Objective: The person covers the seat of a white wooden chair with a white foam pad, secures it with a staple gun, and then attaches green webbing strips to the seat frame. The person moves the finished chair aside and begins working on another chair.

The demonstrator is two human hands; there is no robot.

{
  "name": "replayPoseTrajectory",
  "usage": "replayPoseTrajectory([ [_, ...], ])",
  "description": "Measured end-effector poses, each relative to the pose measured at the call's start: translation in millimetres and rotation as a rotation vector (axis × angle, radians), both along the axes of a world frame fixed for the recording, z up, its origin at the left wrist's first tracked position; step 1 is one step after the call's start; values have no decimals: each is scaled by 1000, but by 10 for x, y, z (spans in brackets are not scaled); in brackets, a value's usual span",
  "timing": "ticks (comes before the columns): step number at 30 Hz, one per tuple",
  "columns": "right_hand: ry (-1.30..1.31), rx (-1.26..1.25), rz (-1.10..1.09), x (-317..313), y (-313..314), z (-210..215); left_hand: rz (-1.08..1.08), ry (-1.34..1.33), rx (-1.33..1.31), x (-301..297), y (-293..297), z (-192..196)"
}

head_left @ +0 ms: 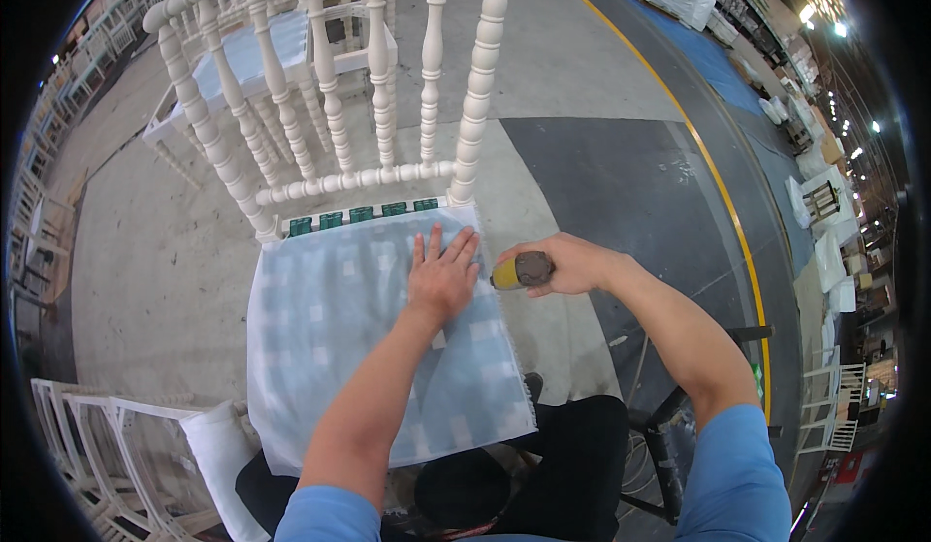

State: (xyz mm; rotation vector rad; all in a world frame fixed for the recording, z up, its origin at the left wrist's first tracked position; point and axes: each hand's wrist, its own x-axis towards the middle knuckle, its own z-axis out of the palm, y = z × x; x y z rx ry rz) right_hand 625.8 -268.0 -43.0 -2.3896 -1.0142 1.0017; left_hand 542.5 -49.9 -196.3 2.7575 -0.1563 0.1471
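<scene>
A white chair with turned spindles (pixel 330 125) stands in front of me, its seat covered by a pale blue checked fabric (pixel 330 348) that hangs over the edges. My left hand (pixel 442 275) lies flat on the fabric near the seat's back right corner, fingers spread. My right hand (pixel 572 263) is just off the seat's right edge, closed around a tool with a yellow body and a dark grey end (pixel 522 271). Green pieces (pixel 361 216) show along the seat's back edge under the lower rail.
Another white chair (pixel 262 47) stands behind the first. White chair frames (pixel 107 445) lie at lower left, with a white cushion (pixel 221 455). A yellow floor line (pixel 718 183) curves past on the right. White-wrapped goods and chairs (pixel 824 212) line the far right.
</scene>
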Motion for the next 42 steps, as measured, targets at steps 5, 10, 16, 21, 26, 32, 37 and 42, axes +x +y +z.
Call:
replayPoseTrajectory([
  [5, 46, -39, -10, 35, 26, -163, -4, 22, -12, -2, -12, 39],
  [10, 66, 65, -62, 82, -35, -87, 31, 49, -23, 53, 74, 17],
  [16, 20, 120, -93, 338, 44, 26, 60, 42, 27, 109, 98, 7],
  [21, 20, 101, -114, 443, 254, -44, 82, 53, -5, 98, 96, -7],
  [26, 32, 16, -153, 499, 260, -245, 64, 36, -31, 89, 67, 8],
  [32, 127, 65, -316, 493, 225, -149, 92, -48, -33, 91, 123, -52],
  [37, 225, 163, -452, 455, 185, -141, 162, -134, -113, 191, 81, 31],
  [42, 164, 168, -474, 441, 301, -174, 237, -95, -93, 254, 98, 53],
])
